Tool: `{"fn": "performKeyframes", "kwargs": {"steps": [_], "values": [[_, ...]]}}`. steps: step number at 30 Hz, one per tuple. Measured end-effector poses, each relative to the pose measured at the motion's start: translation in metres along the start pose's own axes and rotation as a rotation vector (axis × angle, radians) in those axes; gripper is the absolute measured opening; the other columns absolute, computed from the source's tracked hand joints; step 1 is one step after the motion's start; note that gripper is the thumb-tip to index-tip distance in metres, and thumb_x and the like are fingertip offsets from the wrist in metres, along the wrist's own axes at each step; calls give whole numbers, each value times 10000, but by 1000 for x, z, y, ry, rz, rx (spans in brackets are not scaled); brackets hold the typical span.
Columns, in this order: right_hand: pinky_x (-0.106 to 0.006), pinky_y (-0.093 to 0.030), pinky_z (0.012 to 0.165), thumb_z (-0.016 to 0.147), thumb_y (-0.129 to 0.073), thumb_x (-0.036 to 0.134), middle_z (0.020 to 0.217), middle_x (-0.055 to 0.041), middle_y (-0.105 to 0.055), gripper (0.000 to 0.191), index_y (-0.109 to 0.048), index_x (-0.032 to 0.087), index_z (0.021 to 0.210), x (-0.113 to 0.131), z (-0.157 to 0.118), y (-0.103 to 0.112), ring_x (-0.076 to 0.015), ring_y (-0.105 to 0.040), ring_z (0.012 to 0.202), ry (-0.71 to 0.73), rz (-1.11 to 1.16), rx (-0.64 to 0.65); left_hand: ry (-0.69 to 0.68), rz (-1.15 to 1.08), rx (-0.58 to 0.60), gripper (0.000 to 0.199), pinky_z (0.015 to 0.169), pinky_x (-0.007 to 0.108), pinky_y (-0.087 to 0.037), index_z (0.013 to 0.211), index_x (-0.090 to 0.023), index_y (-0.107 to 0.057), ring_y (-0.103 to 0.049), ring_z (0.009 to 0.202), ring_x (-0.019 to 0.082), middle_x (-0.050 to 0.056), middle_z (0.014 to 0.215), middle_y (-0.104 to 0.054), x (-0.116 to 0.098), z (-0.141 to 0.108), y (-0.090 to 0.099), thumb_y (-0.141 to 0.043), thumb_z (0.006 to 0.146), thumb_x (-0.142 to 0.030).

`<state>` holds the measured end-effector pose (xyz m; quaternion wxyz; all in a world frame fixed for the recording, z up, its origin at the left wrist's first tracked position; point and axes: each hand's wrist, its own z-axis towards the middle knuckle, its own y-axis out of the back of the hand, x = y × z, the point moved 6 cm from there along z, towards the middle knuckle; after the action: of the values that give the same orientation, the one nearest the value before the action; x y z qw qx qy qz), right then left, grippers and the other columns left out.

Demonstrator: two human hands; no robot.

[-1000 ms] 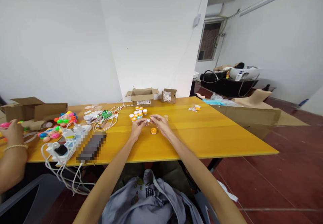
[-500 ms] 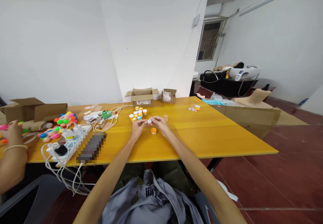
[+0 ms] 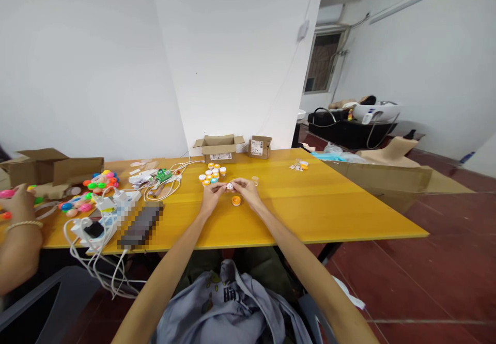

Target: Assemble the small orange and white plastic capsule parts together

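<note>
Between my fingertips is a small white piece with dark spots [image 3: 230,186], too small to name surely. My left hand [image 3: 212,195] pinches it from the left and my right hand [image 3: 246,191] from the right, just above the table. Below them an orange round cap [image 3: 236,200] lies on the wood, touched by neither hand. Behind my left hand stands a group of small jars with white, orange and blue lids [image 3: 211,174]. A small clear cup [image 3: 254,180] sits just beyond my right hand.
Two cardboard boxes [image 3: 220,154] stand at the table's back edge. Left are a power strip [image 3: 116,215] with tangled cables, a dark phone-like slab [image 3: 141,225] and colourful ball toys [image 3: 101,181]. Another person's hand [image 3: 21,204] works at far left. Small pieces [image 3: 299,166] lie right.
The spotted white piece has turned slightly between my fingers and shows more of its face. Both hands stay in nearly the same place.
</note>
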<state>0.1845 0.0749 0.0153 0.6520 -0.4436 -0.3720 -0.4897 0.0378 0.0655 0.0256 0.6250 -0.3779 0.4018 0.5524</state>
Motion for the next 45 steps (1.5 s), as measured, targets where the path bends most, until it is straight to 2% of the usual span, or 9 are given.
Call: {"fn": "performKeyframes", "kwargs": {"steps": [9,21,28,33,45], "values": [[-360,-606,740,569,-830,445,796,-48,-756,302,-731,207,726,-3,-1,1,-212,-711,741,-57,36,12,-38,4,5,192,789,377,-597,758,-173,-768,-724,750,228,59,745,-763,-3,1,-1,-805,684,-346],[-383,-607,816,587,-831,438,852,-56,-770,295,-756,210,759,-1,-1,-1,-229,-722,815,-41,49,48,-65,8,-16,194,768,361,-590,742,-179,-760,-711,719,209,49,738,-756,-7,0,-1,-795,685,-361],[-386,-596,814,597,-812,532,835,-56,-767,364,-756,216,771,3,-3,-5,-231,-717,812,-2,31,81,-62,8,-15,212,766,359,-586,736,-180,-755,-708,718,209,54,743,-754,-7,1,-1,-791,680,-381],[-378,-586,772,538,-852,492,788,-53,-758,369,-748,213,755,3,-1,-3,-224,-708,750,16,-38,73,-60,24,1,209,768,361,-586,750,-182,-755,-712,726,213,51,738,-752,-6,1,-1,-787,686,-378],[-358,-581,727,561,-831,442,749,-51,-750,295,-739,210,720,4,-1,-2,-214,-699,710,23,-81,46,-66,45,15,222,768,352,-588,770,-188,-743,-716,751,217,45,746,-747,-1,1,0,-783,689,-391]]}}
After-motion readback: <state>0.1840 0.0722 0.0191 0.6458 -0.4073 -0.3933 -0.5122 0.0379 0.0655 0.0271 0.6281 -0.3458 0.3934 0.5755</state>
